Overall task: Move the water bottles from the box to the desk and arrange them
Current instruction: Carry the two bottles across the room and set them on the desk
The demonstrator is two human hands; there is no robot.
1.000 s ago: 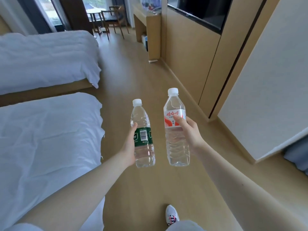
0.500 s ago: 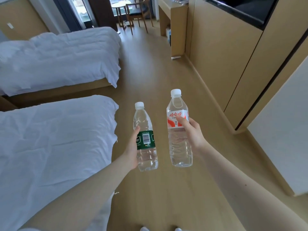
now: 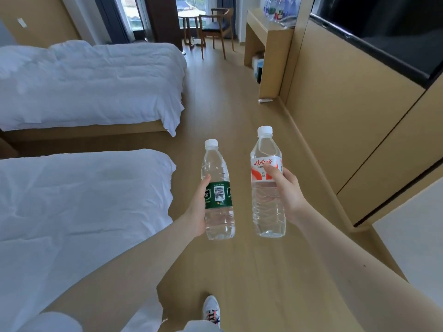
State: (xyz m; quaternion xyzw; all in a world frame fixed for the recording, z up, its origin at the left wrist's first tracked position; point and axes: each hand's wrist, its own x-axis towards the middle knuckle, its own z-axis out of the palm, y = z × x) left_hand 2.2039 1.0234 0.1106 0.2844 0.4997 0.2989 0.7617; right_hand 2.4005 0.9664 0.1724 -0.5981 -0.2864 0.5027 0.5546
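Observation:
My left hand grips a clear water bottle with a green label, held upright over the wooden floor. My right hand grips a taller clear bottle with a red-and-white label, also upright, just to the right. Both have white caps. Far ahead on the right stands the wooden desk, with several bottles standing on its top. The box is not in view.
Two beds with white duvets lie on the left, the near bed and the far bed. A wooden wall panel with a dark screen runs along the right. A chair and small table stand by the window. My shoe is on the floor.
The view has advanced down the aisle between beds and wall and tilted up; the desk with its bottles has come into sight. Both hands keep holding their bottles upright.

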